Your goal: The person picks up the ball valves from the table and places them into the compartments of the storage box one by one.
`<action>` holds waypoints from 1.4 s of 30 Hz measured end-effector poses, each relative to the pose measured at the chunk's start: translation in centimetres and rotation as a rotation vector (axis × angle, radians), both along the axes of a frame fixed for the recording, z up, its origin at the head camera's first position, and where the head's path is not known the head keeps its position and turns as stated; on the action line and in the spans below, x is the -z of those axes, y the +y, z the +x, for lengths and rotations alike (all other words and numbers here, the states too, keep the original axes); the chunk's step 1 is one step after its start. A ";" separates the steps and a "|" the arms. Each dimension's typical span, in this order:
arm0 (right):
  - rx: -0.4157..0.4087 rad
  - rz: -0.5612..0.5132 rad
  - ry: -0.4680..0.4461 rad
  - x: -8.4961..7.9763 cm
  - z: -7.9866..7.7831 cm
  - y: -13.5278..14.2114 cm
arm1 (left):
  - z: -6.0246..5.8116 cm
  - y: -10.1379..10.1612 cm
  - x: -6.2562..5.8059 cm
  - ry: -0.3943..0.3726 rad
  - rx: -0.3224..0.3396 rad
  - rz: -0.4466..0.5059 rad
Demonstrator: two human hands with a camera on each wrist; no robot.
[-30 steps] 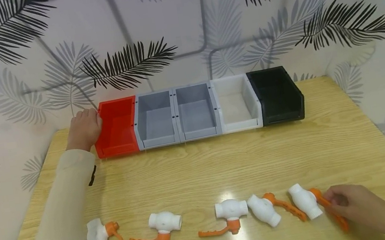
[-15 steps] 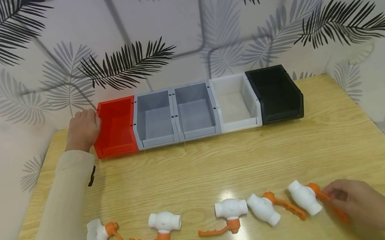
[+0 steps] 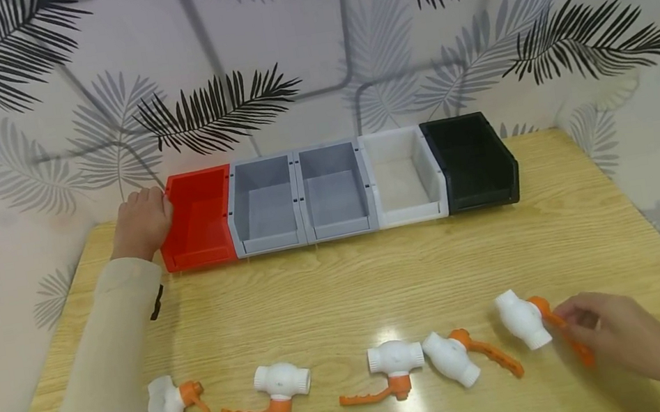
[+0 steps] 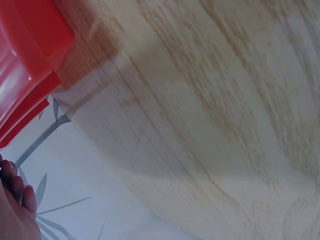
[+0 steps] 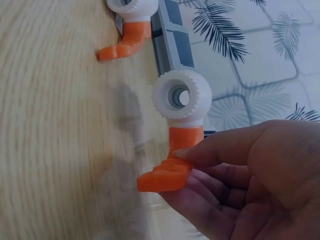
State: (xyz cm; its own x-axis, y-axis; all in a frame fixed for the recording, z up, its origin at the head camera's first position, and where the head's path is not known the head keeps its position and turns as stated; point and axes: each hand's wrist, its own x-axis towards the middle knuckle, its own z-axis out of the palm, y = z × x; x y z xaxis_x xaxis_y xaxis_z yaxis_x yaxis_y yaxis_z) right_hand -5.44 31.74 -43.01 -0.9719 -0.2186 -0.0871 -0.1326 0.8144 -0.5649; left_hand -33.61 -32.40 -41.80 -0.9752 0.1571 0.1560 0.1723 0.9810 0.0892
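My right hand [image 3: 623,334] pinches the orange handle of a white ball valve [image 3: 522,320] between thumb and fingers. In the right wrist view that ball valve [image 5: 182,97] is raised off the wood, its shadow falling to one side and its ribbed round opening facing the camera. My left hand [image 3: 142,224] grips the left wall of the red bin [image 3: 204,257] at the back left; from the left wrist, curled fingers [image 4: 27,197] show just under the bin's rim. Closest to the raised valve lies another ball valve [image 3: 451,359], its handle pointing right.
More ball valves lie along the front: one near the middle [image 3: 396,358], one left of it [image 3: 281,382] and one by the left sleeve [image 3: 167,406]. Right of the red bin, two grey bins [image 3: 275,243], a white bin [image 3: 412,214] and a black bin [image 3: 484,200] stand in a row.
The ball valve in my right hand has come up off the table and moved slightly away from me, the hand with it. My left hand has stayed at the red bin.
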 end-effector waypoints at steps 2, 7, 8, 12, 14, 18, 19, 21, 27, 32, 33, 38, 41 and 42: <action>-0.003 0.002 0.012 -0.1 -0.3 0.1 | -0.1 0.0 0.0 -0.009 -0.006 -0.001; -0.002 -0.012 0.030 -0.3 -1.0 0.3 | -0.2 0.0 0.1 -0.011 -0.012 -0.012; 0.004 -0.013 0.021 -0.3 -1.1 0.3 | -0.2 0.0 0.0 -0.008 -0.011 -0.013; 0.021 -0.009 0.000 -0.4 -1.7 0.3 | -0.2 0.0 0.0 -0.011 -0.012 -0.005; 0.028 -0.010 -0.002 -0.5 -1.9 0.3 | -0.1 0.0 -0.1 -0.013 -0.015 0.000; 0.048 -0.020 0.004 -0.8 -2.4 0.1 | -0.1 0.0 -0.1 -0.011 -0.018 -0.001; 0.056 -0.023 0.003 -0.8 -2.5 0.0 | 0.0 0.0 -0.1 -0.009 -0.017 -0.002; 0.067 -0.023 0.007 -0.9 -2.7 -0.1 | -0.1 0.0 0.0 -0.008 -0.015 -0.004; 0.065 -0.022 0.030 -1.0 -3.5 -0.3 | -0.2 0.1 0.0 0.003 -0.007 -0.005; 0.061 -0.043 0.087 -0.7 -4.3 -0.4 | -0.1 0.0 -0.1 -0.003 -0.012 -0.002; 0.063 -0.049 0.099 -0.6 -4.5 -0.4 | 0.0 0.0 -0.1 -0.006 -0.012 -0.001; 0.088 -0.062 0.126 0.0 -5.2 -0.7 | 0.1 0.1 -0.2 -0.007 0.005 0.008; 0.100 -0.075 0.119 0.4 -5.6 -0.8 | 0.2 0.0 -0.3 0.000 0.016 0.011; 0.101 -0.079 0.119 0.5 -5.7 -0.9 | 0.2 0.0 -0.3 -0.001 0.017 0.012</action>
State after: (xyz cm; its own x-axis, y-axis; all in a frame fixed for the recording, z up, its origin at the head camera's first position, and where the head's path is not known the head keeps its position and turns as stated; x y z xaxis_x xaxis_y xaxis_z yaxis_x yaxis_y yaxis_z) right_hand -11.14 30.84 -43.51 -0.9917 -0.1209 0.0437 -0.1222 0.7804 -0.6132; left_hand -33.39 -32.37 -41.50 -0.9725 0.1716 0.1574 0.1887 0.9768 0.1011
